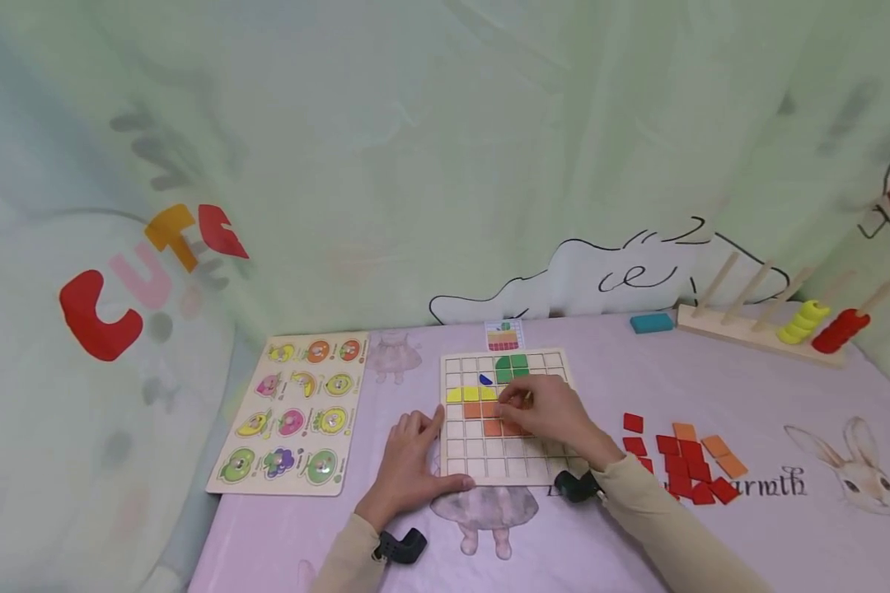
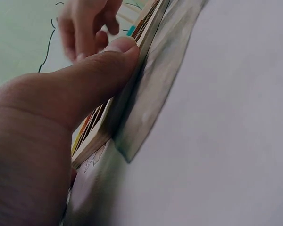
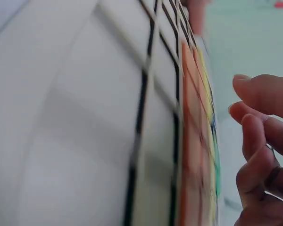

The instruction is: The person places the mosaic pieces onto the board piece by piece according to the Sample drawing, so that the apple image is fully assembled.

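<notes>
Behind everything hangs the pale green printed curtain, and in front of it spreads the lilac tablecloth. Over on the left lies the fruit puzzle board, all rows showing fruit, while the wooden grid board sits flat at centre, between the two hands. Far right, there's the peg rack, yellow and red beads on its two rightmost pegs. Here's the left hand at the grid's near left corner, thumb laid along the front edge, fingers extended at the side. And the right hand hovers above the squares, fingers bent, thumb and index tips slightly apart. Red tiles lie heaped to the right, loose orange tiles among and beside them. A teal block rests just beside the rack; a picture card lies behind the grid. On the grid: green pieces toward the back, yellow pieces in a row, orange squares below, partly hidden by the hand, and one small blue piece just left of the green.
</notes>
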`<state>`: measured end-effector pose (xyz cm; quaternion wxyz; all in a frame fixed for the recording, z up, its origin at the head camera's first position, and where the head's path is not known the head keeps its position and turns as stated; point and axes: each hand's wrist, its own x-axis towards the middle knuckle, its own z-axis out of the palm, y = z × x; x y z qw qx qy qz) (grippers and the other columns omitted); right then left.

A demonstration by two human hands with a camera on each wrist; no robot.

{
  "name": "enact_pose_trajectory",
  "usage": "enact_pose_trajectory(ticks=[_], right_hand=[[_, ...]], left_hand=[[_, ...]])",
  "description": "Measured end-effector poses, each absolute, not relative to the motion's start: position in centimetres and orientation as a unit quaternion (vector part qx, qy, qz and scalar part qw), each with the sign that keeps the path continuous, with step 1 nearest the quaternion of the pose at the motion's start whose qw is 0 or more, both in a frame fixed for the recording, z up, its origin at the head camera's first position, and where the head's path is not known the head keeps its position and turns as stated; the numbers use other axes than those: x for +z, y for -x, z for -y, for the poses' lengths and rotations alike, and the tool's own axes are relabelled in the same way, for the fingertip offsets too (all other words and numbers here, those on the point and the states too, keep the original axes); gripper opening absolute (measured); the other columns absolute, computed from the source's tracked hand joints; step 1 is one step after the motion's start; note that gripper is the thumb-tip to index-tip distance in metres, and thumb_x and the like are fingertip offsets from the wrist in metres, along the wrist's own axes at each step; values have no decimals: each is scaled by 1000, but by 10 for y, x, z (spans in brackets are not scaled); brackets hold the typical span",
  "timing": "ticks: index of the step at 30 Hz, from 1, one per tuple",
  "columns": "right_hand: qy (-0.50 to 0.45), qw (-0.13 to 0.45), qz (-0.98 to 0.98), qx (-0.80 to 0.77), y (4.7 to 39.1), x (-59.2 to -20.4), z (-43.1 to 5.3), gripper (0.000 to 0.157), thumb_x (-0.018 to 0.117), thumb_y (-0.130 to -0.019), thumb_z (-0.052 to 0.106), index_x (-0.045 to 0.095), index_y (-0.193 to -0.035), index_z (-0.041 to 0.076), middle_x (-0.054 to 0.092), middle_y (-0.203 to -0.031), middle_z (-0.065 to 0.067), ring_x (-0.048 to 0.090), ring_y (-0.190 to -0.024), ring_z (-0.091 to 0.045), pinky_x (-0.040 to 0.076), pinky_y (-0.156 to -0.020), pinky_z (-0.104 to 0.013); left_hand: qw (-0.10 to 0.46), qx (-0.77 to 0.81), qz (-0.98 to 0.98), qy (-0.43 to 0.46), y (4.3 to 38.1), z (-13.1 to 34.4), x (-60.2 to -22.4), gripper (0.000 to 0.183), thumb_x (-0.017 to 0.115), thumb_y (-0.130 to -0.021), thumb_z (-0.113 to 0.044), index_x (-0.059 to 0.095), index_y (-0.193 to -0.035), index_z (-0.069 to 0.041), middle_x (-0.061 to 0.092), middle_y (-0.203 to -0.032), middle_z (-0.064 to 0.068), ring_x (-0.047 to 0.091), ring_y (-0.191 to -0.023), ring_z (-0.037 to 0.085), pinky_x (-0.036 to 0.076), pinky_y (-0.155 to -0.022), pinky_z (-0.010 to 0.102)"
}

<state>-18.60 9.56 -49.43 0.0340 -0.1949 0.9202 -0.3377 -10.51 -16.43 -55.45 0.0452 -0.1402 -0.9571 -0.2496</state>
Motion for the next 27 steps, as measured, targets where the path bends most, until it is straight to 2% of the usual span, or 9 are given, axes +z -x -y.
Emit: enact_pose_trajectory(ticks=[4,8,12,15,19,27], right_hand=[[159,37,-933,-321,185,-483,-138,18,84,-90,25,81,-100,10,65,-81,2,54,-76,-17,43,-66,-29],[141,73,-944,-289,185,-469,-186,32,83,-91,26,78,-113,4,70,-93,-5,59,-81,-20,48,-66,-31],[112,118,-951,-264,183,-464,-236,51,88,-86,26,72,-125,-2,71,-108,-19,63,-88,-26,57,-68,-35],[94,127,-955,-251,180,-467,-270,59,92,-80,24,70,-126,-5,68,-114,-27,64,-95,-35,61,-71,-41],[94,110,-961,-237,174,-478,-303,56,95,-77,22,71,-120,-5,69,-108,-26,64,-95,-37,62,-71,-43],[96,83,-964,-235,161,-489,-320,38,91,-83,23,73,-107,0,69,-92,-8,62,-86,-23,51,-63,-24]], left_hand=[[45,-243,960,135,105,166,-553,120,81,-72,-77,42,-163,-9,46,-108,-3,35,-96,11,33,-87,31],[40,-249,959,129,105,167,-552,119,82,-72,-75,42,-163,-9,47,-109,-2,35,-96,11,33,-87,31],[35,-253,958,130,105,167,-551,120,82,-73,-75,41,-164,-9,47,-109,-2,35,-97,11,33,-88,31],[39,-254,957,132,105,167,-552,120,83,-72,-74,42,-163,-9,47,-108,-2,35,-97,11,33,-88,31],[43,-260,955,135,104,166,-552,120,84,-71,-73,43,-162,-8,47,-108,-1,36,-97,12,34,-88,32],[36,-264,954,136,102,162,-552,120,84,-71,-74,42,-163,-9,47,-108,-2,35,-97,11,33,-88,32]])
